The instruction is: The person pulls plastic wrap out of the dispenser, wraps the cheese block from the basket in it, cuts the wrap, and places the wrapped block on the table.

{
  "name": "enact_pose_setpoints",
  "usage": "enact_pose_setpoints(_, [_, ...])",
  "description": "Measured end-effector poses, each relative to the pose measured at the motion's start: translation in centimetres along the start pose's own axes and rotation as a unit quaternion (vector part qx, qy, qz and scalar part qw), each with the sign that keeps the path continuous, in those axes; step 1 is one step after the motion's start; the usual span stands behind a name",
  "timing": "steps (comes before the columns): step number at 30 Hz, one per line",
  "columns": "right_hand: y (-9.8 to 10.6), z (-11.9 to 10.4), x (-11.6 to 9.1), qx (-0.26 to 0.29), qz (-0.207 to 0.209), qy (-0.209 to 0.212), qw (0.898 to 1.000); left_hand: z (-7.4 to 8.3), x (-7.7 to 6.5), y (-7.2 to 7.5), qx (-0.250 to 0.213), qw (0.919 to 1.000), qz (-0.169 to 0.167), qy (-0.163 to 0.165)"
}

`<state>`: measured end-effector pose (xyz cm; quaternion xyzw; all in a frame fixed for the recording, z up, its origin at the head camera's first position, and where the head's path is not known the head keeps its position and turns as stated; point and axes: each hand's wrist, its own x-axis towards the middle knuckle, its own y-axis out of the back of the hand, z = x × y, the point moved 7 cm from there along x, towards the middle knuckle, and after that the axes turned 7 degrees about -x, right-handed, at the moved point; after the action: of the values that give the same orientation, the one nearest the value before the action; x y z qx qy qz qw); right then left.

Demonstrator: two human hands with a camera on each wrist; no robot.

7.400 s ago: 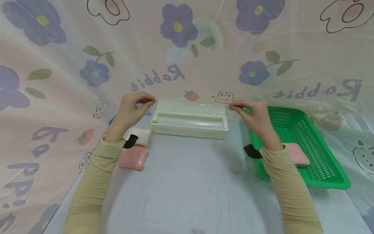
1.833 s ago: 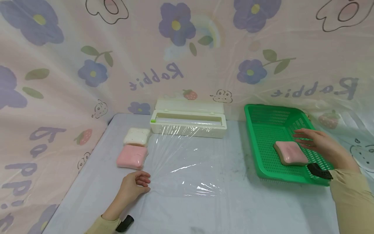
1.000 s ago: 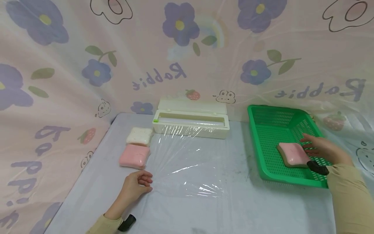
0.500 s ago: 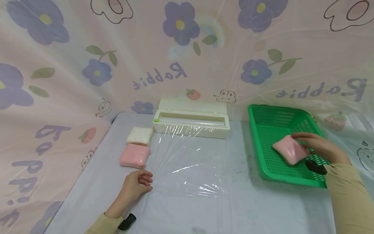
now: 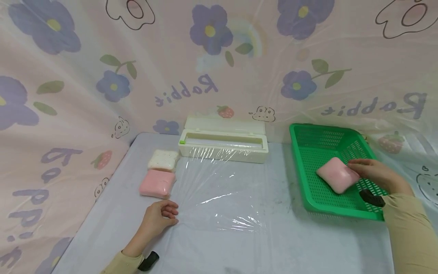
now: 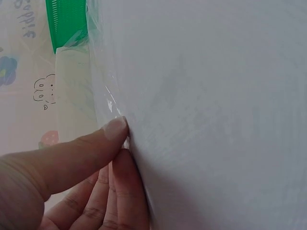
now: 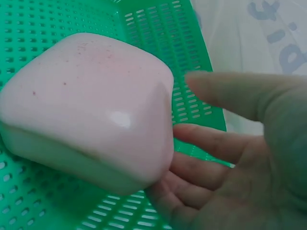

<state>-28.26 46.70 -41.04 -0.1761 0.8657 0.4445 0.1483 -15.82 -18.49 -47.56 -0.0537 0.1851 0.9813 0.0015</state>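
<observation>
My left hand (image 5: 159, 219) pinches the near left corner of a clear sheet of cling film (image 5: 222, 205) between thumb and fingers, which the left wrist view shows close up. The film runs back, creased, to a cream dispenser box (image 5: 224, 153) with its lid up. At the right, my right hand (image 5: 380, 175) reaches into a green basket (image 5: 308, 203). Its fingers touch the side of a pink toy bread slice (image 5: 337, 175), which lies turned cornerwise. In the right wrist view, the thumb stands apart from the slice (image 7: 91, 91).
Left of the film lie a pink toy slice (image 5: 157, 183) and, behind it, a white speckled one (image 5: 163, 160). A patterned curtain (image 5: 219, 61) rises behind the table and along its left side.
Since the earliest frame, the film has been drawn forward from the box. Over the last second the right hand has turned the slice in the basket; the left hand has stayed put.
</observation>
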Motion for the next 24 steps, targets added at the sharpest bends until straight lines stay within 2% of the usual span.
enact_pose_setpoints(7, [-0.6, 0.4, 0.2, 0.015, -0.023, -0.007, 1.000, 0.1, -0.1, 0.0, -0.001, 1.0000, 0.000, -0.002])
enact_pose_setpoints(15, [-1.8, -0.1, -0.2, 0.116, -0.068, -0.009, 0.991, 0.2, -0.2, 0.0, -0.007, 1.0000, -0.002, -0.003])
enact_pose_setpoints(18, [-1.5, -0.3, -0.3, 0.115, -0.050, 0.000, 0.992, 0.2, -0.2, 0.1, -0.008, 1.0000, -0.003, -0.002])
enact_pose_setpoints(21, [-0.6, -0.7, -0.2, 0.102, -0.001, 0.012, 0.995, 0.2, -0.1, 0.1, -0.005, 1.0000, -0.001, -0.001])
enact_pose_setpoints(24, [0.3, -1.3, -0.2, 0.105, 0.047, 0.024, 0.993, 0.2, -0.1, 0.1, -0.002, 1.0000, 0.000, -0.001])
